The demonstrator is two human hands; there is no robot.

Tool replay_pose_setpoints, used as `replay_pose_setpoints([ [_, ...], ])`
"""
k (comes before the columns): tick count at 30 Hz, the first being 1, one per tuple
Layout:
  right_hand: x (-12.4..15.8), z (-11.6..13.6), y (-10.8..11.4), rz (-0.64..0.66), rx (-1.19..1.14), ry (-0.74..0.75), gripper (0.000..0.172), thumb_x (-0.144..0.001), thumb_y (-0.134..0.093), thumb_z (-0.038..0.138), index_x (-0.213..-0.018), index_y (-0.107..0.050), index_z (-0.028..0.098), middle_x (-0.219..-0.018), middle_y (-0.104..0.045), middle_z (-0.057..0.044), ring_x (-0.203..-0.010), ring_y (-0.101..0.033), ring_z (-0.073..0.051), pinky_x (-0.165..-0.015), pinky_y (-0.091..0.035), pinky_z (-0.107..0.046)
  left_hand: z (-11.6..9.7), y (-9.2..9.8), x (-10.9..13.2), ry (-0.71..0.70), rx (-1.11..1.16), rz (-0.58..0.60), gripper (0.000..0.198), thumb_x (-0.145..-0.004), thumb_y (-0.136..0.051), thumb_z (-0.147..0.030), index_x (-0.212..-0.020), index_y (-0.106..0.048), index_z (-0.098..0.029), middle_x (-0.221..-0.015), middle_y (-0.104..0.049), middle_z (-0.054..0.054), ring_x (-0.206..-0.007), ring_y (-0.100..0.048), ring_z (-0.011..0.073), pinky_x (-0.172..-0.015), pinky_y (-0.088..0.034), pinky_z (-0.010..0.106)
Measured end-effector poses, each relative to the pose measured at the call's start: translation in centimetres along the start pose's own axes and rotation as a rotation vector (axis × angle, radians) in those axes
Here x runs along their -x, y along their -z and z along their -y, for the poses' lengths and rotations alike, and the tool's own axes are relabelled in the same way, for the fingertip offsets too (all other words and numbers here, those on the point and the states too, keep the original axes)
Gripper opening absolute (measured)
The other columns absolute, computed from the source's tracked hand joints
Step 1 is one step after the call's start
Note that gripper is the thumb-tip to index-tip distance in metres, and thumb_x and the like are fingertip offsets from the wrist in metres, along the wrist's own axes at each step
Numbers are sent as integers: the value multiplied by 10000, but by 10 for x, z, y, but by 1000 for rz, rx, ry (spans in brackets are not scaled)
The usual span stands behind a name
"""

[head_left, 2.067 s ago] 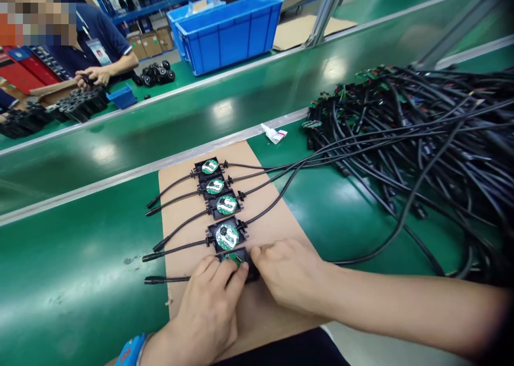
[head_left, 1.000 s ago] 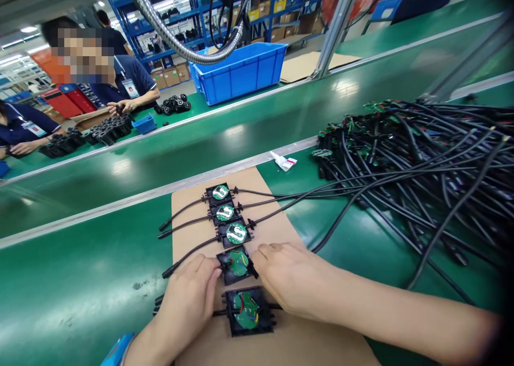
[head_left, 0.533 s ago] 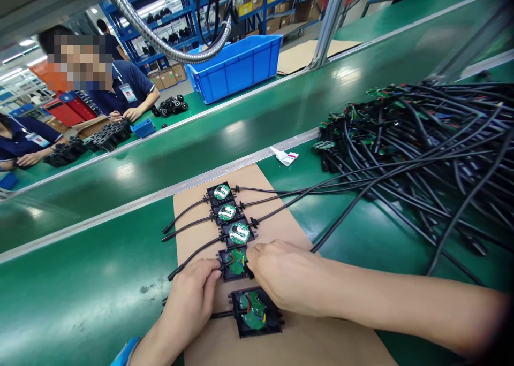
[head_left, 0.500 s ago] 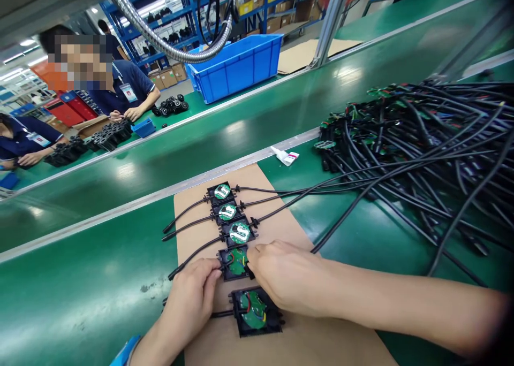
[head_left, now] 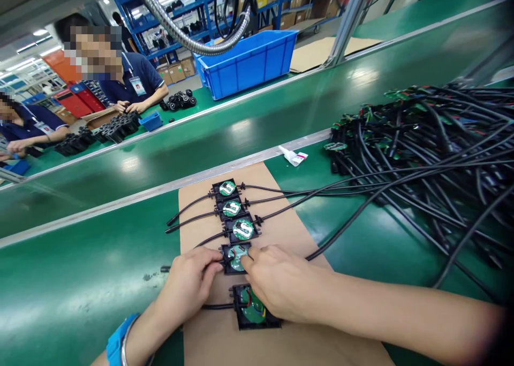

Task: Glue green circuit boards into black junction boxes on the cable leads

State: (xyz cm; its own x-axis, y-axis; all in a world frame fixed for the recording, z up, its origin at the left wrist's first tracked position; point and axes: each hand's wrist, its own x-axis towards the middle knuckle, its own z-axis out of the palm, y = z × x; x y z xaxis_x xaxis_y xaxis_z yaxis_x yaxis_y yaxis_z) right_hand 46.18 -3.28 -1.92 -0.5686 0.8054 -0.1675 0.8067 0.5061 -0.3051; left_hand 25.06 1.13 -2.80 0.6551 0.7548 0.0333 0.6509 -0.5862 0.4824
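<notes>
Cardboard (head_left: 201,205) lies on the green counter (head_left: 80,291) before us. Five black boxes sit on it in a row running toward twelve o'clock, each on a black lead. Both our hands meet at the fourth box (head_left: 227,269), counting from the far end.

Our left hand (head_left: 188,286) comes in from eight o'clock with fingers curled, thumb and fingertips closed on that box's left edge. Our right hand (head_left: 277,286) comes in from four o'clock, loosely curled, its fingertips on the round green board (head_left: 235,252) inside. Whether they pinch it or only press it, we cannot tell. Its palm overlaps the nearest box (head_left: 251,315), whose board shows red and yellow wires.

We judge the step to be seating the board in its box while the left hand steadies it. A further press calls for even pressure that keeps the thin wires clear of the rim.

A cable heap (head_left: 421,136) sits at two o'clock. Co-workers (head_left: 136,85) sit at ten o'clock, across the belt (head_left: 241,125).
</notes>
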Motion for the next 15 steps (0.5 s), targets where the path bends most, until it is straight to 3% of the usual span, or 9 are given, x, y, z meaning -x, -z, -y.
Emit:
replay_pose_setpoints([
  [4, 0, 0, -3, -8, -5, -7, 144, -774, -500, 117, -867, -610, 128, -737, -644, -99, -628, -600, -240, -471, -176, -307, 6, -9, 3, -155, -123, -138, 183, -904, -473, -143, -979, -636, -180, -851, -676, 45, -764, -650, 170, -696, -548, 279],
  [11, 1, -1, -9, -75, -71, -40, 134, -792, -501, 122, -850, -621, 134, -708, -641, -91, -580, -596, -218, -476, -192, -299, 4, -22, 6, -261, -464, -97, 235, -924, -372, -103, -917, -601, -152, -740, -611, 50, -641, -598, 177, -574, -532, 282],
  [15, 2, -2, -9, -70, -49, 11, 161, -757, -489, 84, -837, -617, 139, -713, -644, -86, -577, -581, -210, -471, -179, -302, -2, -19, 8, -243, -421, -156, 230, -906, -378, -83, -999, -578, -145, -758, -610, 52, -658, -601, 179, -582, -536, 283],
])
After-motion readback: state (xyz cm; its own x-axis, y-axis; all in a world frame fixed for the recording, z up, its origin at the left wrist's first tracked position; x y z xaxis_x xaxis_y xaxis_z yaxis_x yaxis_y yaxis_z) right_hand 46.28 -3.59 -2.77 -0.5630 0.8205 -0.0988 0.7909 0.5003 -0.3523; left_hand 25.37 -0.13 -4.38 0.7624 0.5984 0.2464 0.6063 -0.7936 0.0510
